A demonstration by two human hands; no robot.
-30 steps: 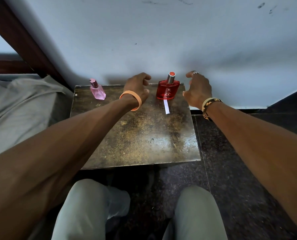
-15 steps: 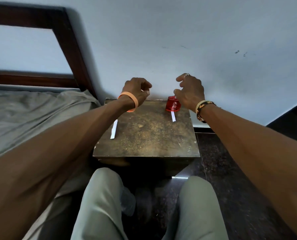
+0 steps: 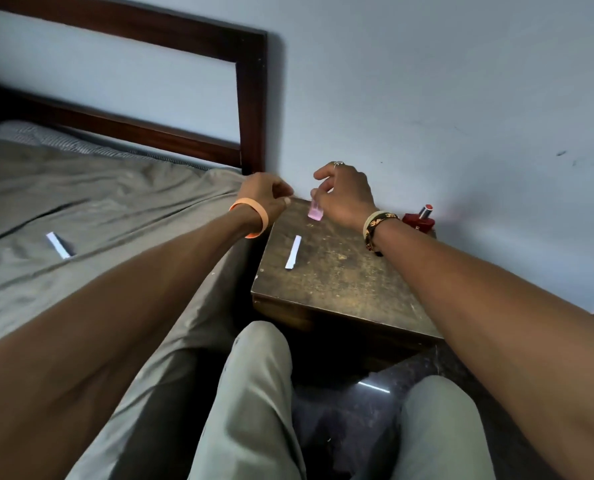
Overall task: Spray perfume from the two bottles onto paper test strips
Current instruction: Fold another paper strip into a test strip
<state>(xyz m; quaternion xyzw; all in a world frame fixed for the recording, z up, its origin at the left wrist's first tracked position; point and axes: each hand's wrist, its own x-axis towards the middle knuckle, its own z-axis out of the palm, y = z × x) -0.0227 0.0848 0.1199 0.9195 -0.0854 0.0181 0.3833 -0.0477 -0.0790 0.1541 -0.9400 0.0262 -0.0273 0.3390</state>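
Pink perfume bottle [image 3: 315, 213] on the desk [image 3: 340, 289], under your right hand [image 3: 349, 199].
That hand pinches its top; your left hand [image 3: 264, 199] is curled, empty; a paper strip [image 3: 293, 252] lies near.

Place: bedroom in a home.
Bed [image 3: 98, 202]: crumpled grey sheet, filling the left side.
Headboard [image 3: 250, 98]: dark wood frame against the wall [image 3: 427, 81].
Table [image 3: 340, 278]: small, worn, just beside the bed, bearing a pink bottle [image 3: 315, 213] and a red bottle [image 3: 419, 220].
Floor [image 3: 340, 407]: dark polished stone.
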